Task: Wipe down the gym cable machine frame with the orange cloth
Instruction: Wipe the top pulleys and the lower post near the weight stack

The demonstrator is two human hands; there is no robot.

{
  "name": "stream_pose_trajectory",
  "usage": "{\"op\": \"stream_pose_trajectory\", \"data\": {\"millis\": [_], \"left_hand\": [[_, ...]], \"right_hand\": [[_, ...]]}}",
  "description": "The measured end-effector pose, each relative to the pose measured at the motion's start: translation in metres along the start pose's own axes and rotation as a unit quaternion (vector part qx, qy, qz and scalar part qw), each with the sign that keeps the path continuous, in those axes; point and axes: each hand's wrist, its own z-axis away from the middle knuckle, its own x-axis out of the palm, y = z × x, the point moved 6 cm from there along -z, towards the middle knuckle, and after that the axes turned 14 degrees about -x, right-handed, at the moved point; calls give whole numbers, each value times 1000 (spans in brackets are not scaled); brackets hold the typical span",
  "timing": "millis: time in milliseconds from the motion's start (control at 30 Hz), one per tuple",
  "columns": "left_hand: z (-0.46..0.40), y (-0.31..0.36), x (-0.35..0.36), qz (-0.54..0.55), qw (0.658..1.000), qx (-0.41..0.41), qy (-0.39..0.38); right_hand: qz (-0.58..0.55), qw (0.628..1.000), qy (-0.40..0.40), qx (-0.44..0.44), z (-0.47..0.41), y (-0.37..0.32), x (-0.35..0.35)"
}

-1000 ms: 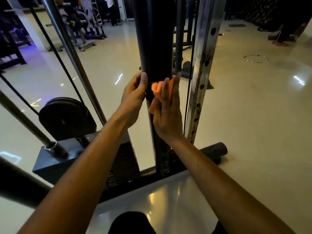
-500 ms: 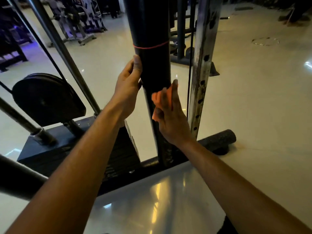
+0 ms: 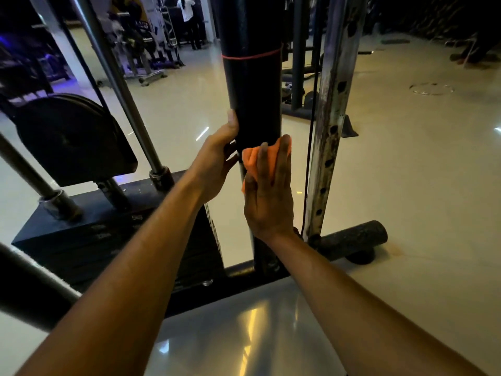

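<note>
Mid-wipe: right hand (image 3: pixel 267 196) presses orange cloth (image 3: pixel 253 161) with straight fingers against black post (image 3: pixel 253 99), left hand (image 3: pixel 217 164) curled around it; lower post likely next.

A glossy pale floor (image 3: pixel 406 164) spreads through the dim gym, catching small streaks of light. Purple-blue light (image 3: pixel 10 42) glows at the far left. Other exercise machines (image 3: pixel 146 50) stand at the back, where a person in a white top (image 3: pixel 187 12) stands. A round floor plate (image 3: pixel 431 89) sits to the right.
</note>
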Motion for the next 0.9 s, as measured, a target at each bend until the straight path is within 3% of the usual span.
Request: {"op": "stream_pose_trajectory", "data": {"millis": [133, 233, 433, 567, 733, 900], "left_hand": [[4, 5, 0, 39, 999, 10, 33], [2, 3, 0, 67, 997, 11, 38], [5, -9, 12, 83, 993, 48, 70], [9, -1, 17, 77, 991, 66, 83], [1, -5, 9, 56, 995, 65, 52], [-2, -23, 8, 71, 994, 72, 30]], "right_hand": [[-32, 999, 18, 12, -33, 5, -15], [-8, 998, 1, -57, -38, 16, -20], [-8, 996, -70, -53, 67, 23, 5], [-32, 995, -79, -49, 58, 28, -4], [-25, 999, -10, -28, 37, 22, 4], [-20, 999, -42, -10, 87, 31, 22]]}}
